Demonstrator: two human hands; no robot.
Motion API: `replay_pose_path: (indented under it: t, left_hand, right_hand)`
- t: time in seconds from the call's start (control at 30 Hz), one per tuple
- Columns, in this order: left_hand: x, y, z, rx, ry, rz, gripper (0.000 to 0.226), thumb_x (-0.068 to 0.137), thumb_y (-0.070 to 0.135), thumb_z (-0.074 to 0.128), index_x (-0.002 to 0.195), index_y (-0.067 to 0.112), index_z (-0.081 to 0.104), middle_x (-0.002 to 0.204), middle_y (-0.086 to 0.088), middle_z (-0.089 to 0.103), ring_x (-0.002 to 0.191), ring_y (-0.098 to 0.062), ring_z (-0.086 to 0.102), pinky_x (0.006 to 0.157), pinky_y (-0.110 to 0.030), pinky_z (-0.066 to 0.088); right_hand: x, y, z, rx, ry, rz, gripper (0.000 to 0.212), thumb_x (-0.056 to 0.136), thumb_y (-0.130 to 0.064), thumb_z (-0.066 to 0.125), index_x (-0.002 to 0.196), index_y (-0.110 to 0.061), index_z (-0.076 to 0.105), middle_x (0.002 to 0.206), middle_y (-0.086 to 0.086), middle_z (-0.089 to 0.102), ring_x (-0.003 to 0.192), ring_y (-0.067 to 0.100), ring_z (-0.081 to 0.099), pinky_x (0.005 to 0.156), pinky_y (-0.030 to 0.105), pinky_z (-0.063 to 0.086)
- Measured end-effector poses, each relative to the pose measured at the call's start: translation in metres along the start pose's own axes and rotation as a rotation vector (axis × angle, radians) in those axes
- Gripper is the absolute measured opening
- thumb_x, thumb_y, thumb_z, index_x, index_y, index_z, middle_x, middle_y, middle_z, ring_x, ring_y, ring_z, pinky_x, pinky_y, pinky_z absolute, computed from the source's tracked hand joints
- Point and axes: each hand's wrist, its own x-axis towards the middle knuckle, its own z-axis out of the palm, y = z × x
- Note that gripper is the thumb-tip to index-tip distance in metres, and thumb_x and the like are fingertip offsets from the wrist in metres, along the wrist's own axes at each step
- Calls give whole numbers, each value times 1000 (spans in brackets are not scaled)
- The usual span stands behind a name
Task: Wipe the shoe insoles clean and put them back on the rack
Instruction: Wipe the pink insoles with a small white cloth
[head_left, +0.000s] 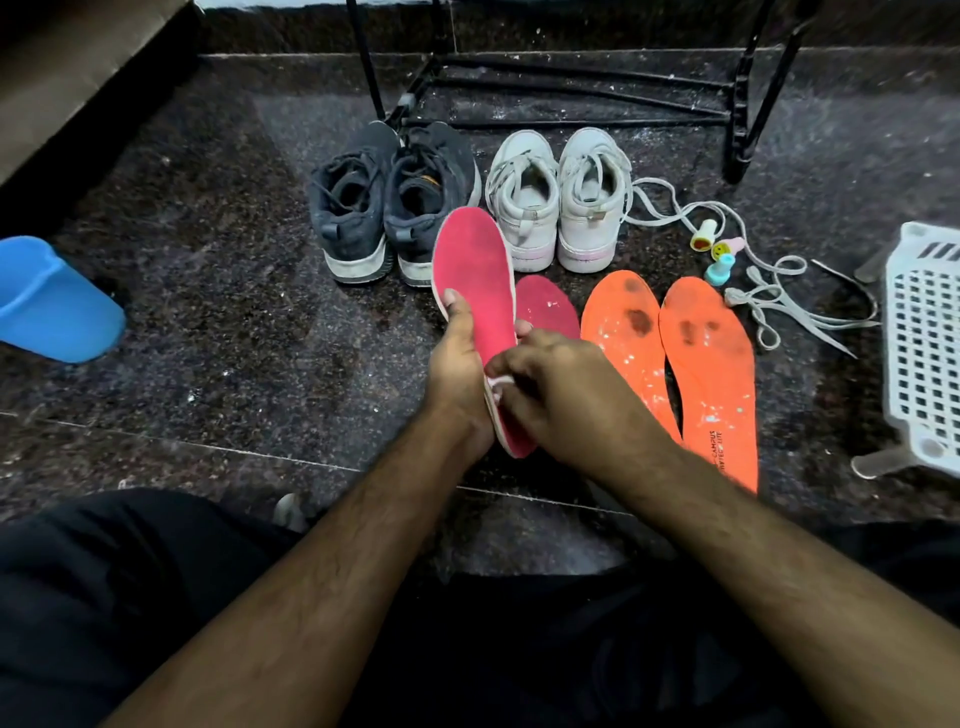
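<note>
Currently left hand (457, 358) grips a pink foam insole (475, 280) by its edge, thumb on top, tilted up off the dark speckled stone floor (208, 312); right hand (561, 395) has fingers curled, pinching a small white cloth (496, 385) against the insole's heel end. Second pink insole (548, 306) lies flat just beside it, and two stained orange insoles (675, 358) lie side by side near the right. Grey sneakers (384, 202) and white sneakers (561, 202) stand in front of the black metal rack (571, 88) at the far edge; blue plastic scoop (52, 301) at left edge, white perforated basket (919, 343) at right.
</note>
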Motion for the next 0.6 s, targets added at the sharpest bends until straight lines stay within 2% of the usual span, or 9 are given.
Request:
replay_pose_path:
  t: [0.07, 0.13, 0.23, 0.33, 0.37, 0.4, 0.47, 0.53, 0.6]
  left_hand:
    - [4, 2, -2, 19, 17, -6, 80, 91, 78, 26, 79, 7, 59, 75, -18, 69, 66, -27, 68, 62, -32, 59]
    - [5, -1, 0, 6, -36, -41, 80, 91, 78, 28, 86, 6, 63, 81, -16, 70, 71, -28, 68, 65, -33, 58]
    - [-3, -13, 9, -27, -136, -96, 74, 97, 68, 28, 104, 4, 65, 90, -17, 73, 82, -25, 72, 86, -37, 55]
    - [-4, -15, 13, -42, -126, -77, 66, 99, 64, 33, 107, 6, 64, 95, -16, 71, 89, -24, 70, 99, -40, 50]
    - [-4, -13, 13, -17, -99, -65, 68, 98, 65, 33, 106, 6, 65, 95, -17, 70, 89, -26, 70, 97, -40, 53]
    - [-4, -9, 11, 7, -76, -44, 70, 98, 67, 32, 101, 6, 66, 89, -16, 71, 82, -26, 70, 88, -37, 57]
    - [-1, 3, 7, 47, -14, 19, 69, 97, 69, 29, 87, 9, 63, 67, -10, 69, 61, -24, 68, 69, -34, 56]
    - [0, 13, 5, 59, 33, 73, 68, 98, 69, 26, 79, 11, 58, 54, -6, 64, 49, -23, 64, 67, -35, 51]
    - [1, 13, 5, 79, 54, 58, 70, 97, 71, 26, 77, 12, 57, 55, -7, 62, 47, -22, 62, 61, -31, 51]
  right_hand:
    - [-8, 0, -7, 26, -51, -31, 18, 84, -21, 65, 100, -22, 74, 89, 2, 65, 88, 23, 62, 79, 32, 47]
    - [-10, 6, -11, -106, -6, -53, 17, 85, -28, 66, 101, -24, 71, 90, 0, 64, 88, 23, 58, 77, 36, 48]
    - [3, 16, -16, -305, 143, -10, 19, 87, -31, 63, 101, -19, 69, 92, 6, 63, 90, 30, 55, 74, 43, 49]
    - [13, 18, -18, -286, 231, 60, 19, 88, -29, 63, 101, -17, 68, 92, 7, 65, 90, 31, 55, 75, 41, 44]
    - [11, 16, -15, -274, 237, 54, 17, 86, -27, 65, 99, -17, 68, 90, 7, 66, 88, 31, 56, 76, 40, 41]
    - [6, 11, -11, -262, 225, 32, 15, 82, -25, 68, 95, -17, 70, 87, 7, 66, 85, 30, 57, 75, 37, 38]
    - [-9, -2, -2, -244, 151, -30, 9, 77, -21, 70, 85, -17, 72, 80, 7, 66, 81, 29, 57, 71, 35, 39]
    - [-24, -10, 5, -252, 98, -74, 8, 77, -22, 66, 80, -15, 70, 76, 6, 63, 77, 30, 57, 62, 37, 47]
    - [-27, -8, 3, -285, 108, -76, 12, 82, -25, 63, 85, -15, 68, 81, 6, 63, 78, 31, 56, 63, 40, 49]
